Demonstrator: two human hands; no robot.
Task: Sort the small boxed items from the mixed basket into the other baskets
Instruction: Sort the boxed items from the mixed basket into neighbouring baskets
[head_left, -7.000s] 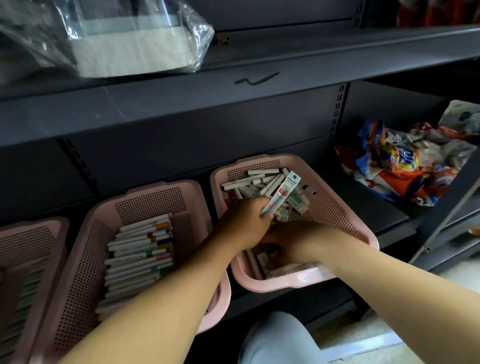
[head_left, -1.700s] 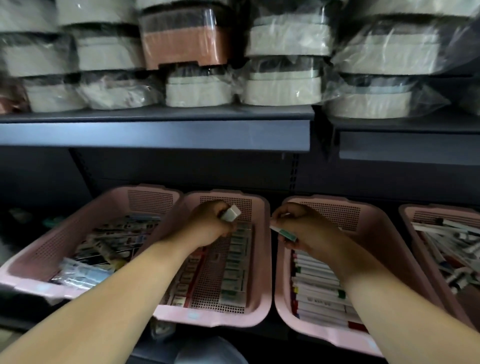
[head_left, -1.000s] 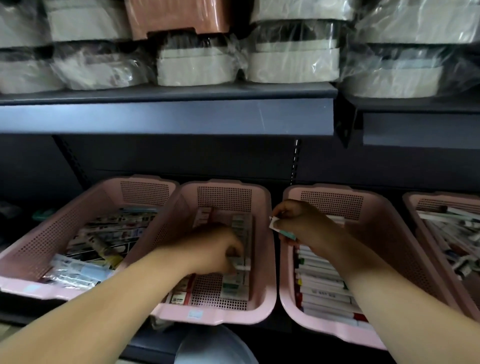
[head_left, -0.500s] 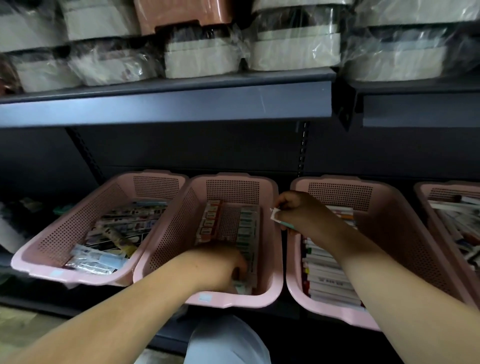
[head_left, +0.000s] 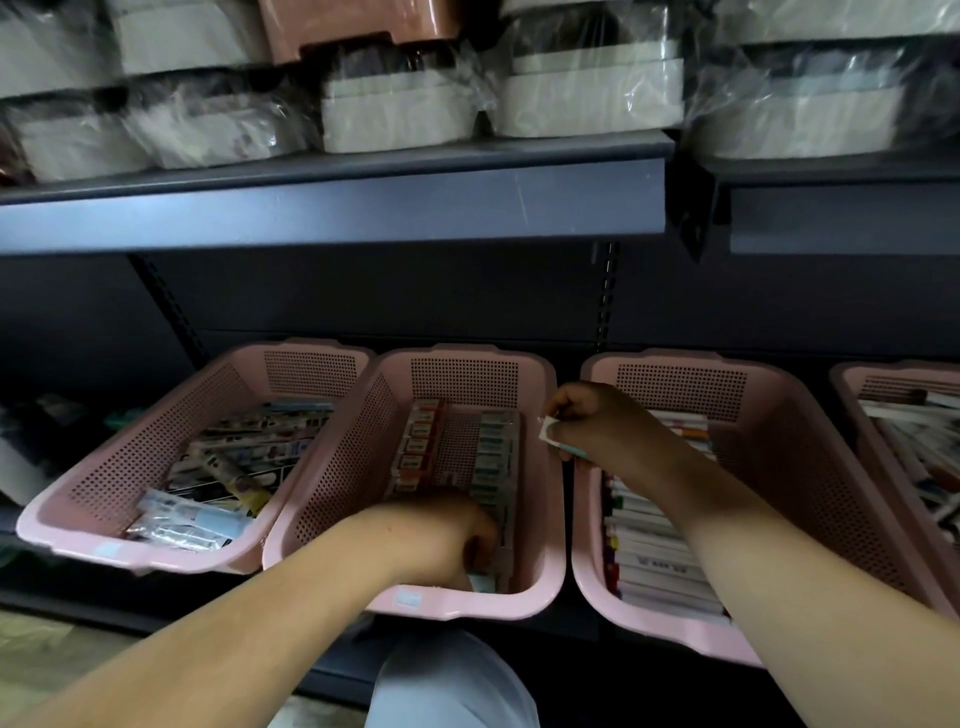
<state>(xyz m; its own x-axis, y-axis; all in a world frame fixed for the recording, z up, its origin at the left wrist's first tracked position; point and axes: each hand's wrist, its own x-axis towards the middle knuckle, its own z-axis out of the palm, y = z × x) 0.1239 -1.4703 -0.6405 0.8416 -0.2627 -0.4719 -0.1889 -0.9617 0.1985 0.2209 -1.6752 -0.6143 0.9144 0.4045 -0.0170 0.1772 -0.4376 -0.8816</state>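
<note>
Pinching small box (head_left: 550, 434), right hand (head_left: 610, 431); left hand (head_left: 441, 540) curled in basket (head_left: 553, 545), grip unclear.

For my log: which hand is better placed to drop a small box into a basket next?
The right hand, probably: it pinches a small box at the right rim of the second basket. The left hand is down inside that basket.

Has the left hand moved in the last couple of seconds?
Yes. The left hand has come from the far wall of the second pink basket toward its near rim.
</note>
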